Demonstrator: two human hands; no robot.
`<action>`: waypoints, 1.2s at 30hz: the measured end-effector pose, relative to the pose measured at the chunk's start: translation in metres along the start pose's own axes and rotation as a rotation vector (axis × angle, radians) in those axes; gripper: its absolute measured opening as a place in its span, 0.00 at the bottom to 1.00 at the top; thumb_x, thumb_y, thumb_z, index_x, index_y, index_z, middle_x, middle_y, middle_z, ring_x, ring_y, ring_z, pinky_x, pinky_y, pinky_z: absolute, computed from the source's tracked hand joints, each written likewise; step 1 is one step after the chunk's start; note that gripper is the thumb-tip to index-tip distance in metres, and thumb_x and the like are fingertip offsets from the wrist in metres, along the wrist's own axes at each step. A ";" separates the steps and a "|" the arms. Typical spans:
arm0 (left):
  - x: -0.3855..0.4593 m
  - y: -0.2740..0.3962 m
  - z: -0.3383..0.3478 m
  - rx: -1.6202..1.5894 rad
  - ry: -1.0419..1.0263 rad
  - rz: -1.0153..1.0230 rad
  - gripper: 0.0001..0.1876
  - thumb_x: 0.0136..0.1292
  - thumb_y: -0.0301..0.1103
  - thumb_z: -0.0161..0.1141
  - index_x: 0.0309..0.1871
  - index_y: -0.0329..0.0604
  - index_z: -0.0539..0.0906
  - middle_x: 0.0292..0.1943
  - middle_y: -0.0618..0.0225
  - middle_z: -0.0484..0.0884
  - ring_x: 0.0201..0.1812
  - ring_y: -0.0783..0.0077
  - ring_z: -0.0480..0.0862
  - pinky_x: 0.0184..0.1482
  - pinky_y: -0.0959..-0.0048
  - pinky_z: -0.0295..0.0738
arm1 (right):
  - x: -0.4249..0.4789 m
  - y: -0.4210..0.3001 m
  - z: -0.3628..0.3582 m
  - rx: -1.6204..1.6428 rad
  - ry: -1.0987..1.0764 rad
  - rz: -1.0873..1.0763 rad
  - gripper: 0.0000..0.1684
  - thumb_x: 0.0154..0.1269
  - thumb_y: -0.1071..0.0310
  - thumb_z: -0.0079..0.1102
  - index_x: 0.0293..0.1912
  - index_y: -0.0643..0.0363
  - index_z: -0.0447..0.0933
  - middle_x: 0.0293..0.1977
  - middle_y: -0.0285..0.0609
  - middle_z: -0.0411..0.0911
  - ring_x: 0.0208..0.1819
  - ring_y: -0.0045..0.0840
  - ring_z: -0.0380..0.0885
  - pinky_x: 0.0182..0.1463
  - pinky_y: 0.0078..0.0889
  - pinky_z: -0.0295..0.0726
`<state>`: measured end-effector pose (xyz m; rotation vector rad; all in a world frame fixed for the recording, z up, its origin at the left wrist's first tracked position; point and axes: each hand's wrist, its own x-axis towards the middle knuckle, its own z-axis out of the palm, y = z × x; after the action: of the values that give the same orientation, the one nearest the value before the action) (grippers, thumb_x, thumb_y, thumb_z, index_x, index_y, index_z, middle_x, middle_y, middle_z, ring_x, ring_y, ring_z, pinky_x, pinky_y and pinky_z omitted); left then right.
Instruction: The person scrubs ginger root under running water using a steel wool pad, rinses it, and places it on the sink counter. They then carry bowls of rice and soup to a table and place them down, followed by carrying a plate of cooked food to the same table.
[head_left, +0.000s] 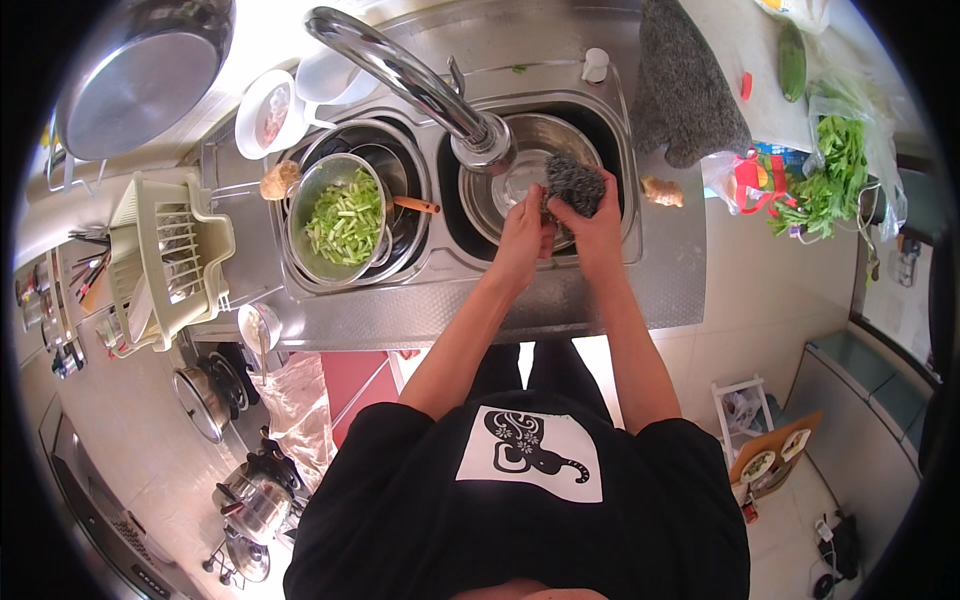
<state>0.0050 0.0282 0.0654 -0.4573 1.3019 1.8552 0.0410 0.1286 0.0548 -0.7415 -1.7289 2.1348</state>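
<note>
Over the right sink basin (626, 217), my right hand (600, 225) grips a bunched dark grey fuzzy cloth (574, 184). My left hand (521, 232) meets it from the left, fingers curled against the cloth's lower left side. Something small and brownish shows between the two hands, mostly hidden, so I cannot tell what it is. Below them a round stainless steel bowl (487, 206) sits in the basin, with a little water seemingly in it. The chrome faucet (420, 82) arches to the left of my hands.
A metal strainer (296, 225) of chopped green stalks rests over pans in the left basin, an orange-brown handle (416, 204) protruding. Ginger (663, 191) and a grey towel (682, 90) lie right. Leafy greens (836, 157) and a cucumber (791, 64) are farther right. A dish rack (161, 255) stands left.
</note>
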 end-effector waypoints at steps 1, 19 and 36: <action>0.003 -0.003 -0.002 0.030 0.018 0.008 0.21 0.72 0.54 0.40 0.28 0.48 0.67 0.16 0.83 0.54 0.15 0.87 0.52 0.17 0.82 0.43 | -0.002 -0.003 0.002 -0.059 0.022 -0.034 0.28 0.52 0.73 0.67 0.51 0.60 0.66 0.40 0.41 0.75 0.42 0.26 0.76 0.45 0.25 0.75; 0.004 -0.002 -0.007 0.028 -0.044 -0.111 0.25 0.71 0.59 0.36 0.25 0.50 0.66 0.16 0.82 0.54 0.15 0.85 0.51 0.17 0.81 0.43 | -0.004 -0.002 -0.003 -0.118 0.010 -0.081 0.30 0.50 0.74 0.68 0.53 0.59 0.65 0.44 0.43 0.76 0.45 0.26 0.77 0.49 0.26 0.74; 0.000 -0.005 -0.011 -0.223 -0.134 -0.211 0.26 0.69 0.62 0.37 0.24 0.51 0.62 0.15 0.82 0.52 0.15 0.84 0.49 0.16 0.82 0.42 | 0.001 0.005 -0.007 -0.033 0.009 -0.020 0.31 0.49 0.72 0.70 0.52 0.62 0.65 0.43 0.43 0.75 0.44 0.29 0.77 0.48 0.27 0.75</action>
<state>0.0076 0.0188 0.0579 -0.5554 0.9251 1.8251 0.0448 0.1338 0.0490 -0.7381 -1.7632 2.0918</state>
